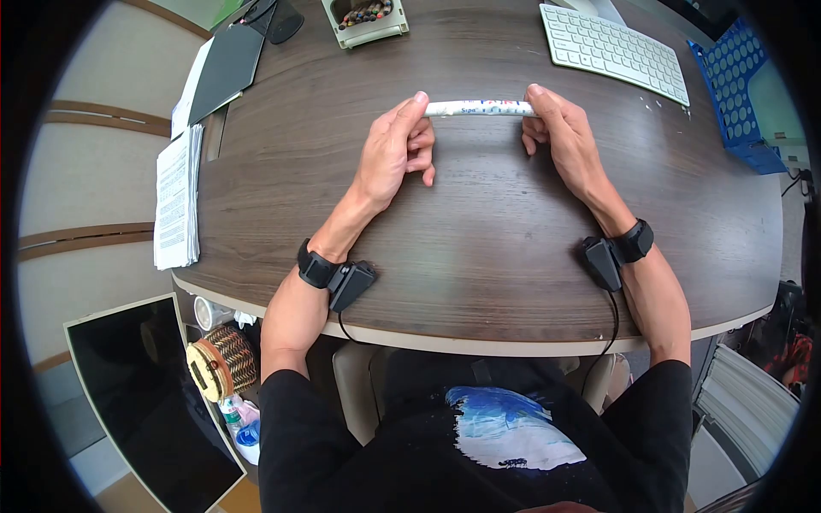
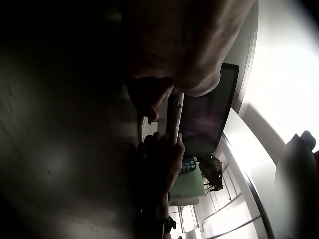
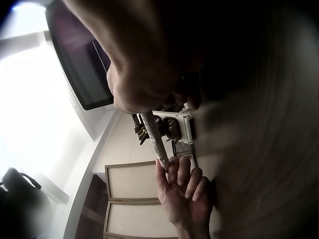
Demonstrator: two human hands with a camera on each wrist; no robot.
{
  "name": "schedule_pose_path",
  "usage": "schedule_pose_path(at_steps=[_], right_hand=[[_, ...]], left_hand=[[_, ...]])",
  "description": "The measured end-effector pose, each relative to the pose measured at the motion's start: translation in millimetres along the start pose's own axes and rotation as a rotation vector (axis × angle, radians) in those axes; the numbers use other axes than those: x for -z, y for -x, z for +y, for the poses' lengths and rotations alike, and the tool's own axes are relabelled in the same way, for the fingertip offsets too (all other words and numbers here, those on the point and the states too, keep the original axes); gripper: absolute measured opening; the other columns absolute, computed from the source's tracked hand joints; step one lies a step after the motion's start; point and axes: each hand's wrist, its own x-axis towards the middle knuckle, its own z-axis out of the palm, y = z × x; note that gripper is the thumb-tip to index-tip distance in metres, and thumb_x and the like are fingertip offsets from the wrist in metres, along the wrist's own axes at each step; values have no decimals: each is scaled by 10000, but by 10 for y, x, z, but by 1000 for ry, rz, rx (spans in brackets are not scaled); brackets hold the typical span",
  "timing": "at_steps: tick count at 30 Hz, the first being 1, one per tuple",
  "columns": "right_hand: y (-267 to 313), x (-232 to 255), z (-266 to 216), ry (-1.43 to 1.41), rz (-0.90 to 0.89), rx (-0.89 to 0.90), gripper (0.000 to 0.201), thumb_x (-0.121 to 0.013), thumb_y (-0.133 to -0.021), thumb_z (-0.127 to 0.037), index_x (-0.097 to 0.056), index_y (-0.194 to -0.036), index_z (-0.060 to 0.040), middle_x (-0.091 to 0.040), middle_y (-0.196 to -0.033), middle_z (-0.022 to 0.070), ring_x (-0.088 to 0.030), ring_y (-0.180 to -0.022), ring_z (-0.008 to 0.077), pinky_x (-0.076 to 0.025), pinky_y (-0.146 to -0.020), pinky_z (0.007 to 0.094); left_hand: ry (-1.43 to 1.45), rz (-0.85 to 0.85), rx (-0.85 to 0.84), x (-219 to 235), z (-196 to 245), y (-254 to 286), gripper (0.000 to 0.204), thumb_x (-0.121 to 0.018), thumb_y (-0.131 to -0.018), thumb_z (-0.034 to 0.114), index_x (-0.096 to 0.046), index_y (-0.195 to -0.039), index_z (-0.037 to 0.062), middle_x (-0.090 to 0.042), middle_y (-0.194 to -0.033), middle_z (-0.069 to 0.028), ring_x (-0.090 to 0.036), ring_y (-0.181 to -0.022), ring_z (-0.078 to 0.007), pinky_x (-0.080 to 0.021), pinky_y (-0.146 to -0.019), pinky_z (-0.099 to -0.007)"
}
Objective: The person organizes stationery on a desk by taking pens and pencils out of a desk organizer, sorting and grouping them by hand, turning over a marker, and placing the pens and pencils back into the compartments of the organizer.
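Observation:
A white paint marker with coloured lettering lies level between my two hands, held up over the dark wooden desk. My left hand pinches one end between thumb and fingers. At the other end, my right hand grips it the same way, thumb on top. In the left wrist view the marker spans from the near hand to the far one. The right wrist view also shows the marker reaching across to the left fingers. Both its ends are hidden by the fingers.
A white keyboard sits at the back right, beside a blue perforated file holder. A holder of pens stands at the back. Stacked papers and a dark folder lie along the left edge.

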Motion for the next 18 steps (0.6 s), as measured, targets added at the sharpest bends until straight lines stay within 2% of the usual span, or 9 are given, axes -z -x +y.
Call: schedule_pose_path(at_steps=[4, 10, 18], right_hand=[[12, 10, -16, 6, 3, -90, 560, -518, -1140, -551, -509, -759, -142, -419, -672, -48, -458, -591, 83, -414, -529, 266], [20, -28, -107, -12, 18, -103, 550, -570, -1129, -526, -530, -738, -141, -418, -644, -58, -436, -565, 65, -391, -501, 248], [18, -7, -50, 40, 0, -110, 578, -575, -1126, -527, -553, -698, -139, -458, -604, -56, -434, -513, 60, -359, -461, 246]], left_hand=[[-2, -39, -59, 36, -50, -25, 420, -475, -1162, 466, -411, -883, 158, -383, -745, 30, -374, -525, -62, -550, -477, -285], [9, -63, -80, 40, -70, -32, 369, -439, -1169, 435, -407, -941, 147, -392, -777, 21, -372, -533, -61, -577, -494, -291], [31, -77, -77, 53, -101, -41, 363, -429, -1171, 434, -401, -952, 147, -385, -781, 21, -377, -539, -59, -602, -511, -302]])
